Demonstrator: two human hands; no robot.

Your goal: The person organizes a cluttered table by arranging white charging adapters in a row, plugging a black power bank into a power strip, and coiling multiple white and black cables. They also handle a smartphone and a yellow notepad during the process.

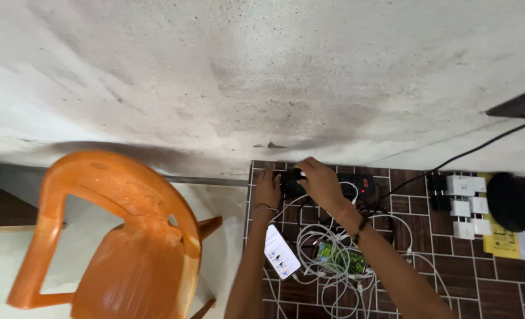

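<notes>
Black power strip (357,184) under both hands' closed grip (286,180); two phones (281,253) nearby.

A single head-worn view is given, looking steeply down from above toward the wall (244,77). The tiled bench (451,277) is seen at arm's length, low and right in frame.
</notes>
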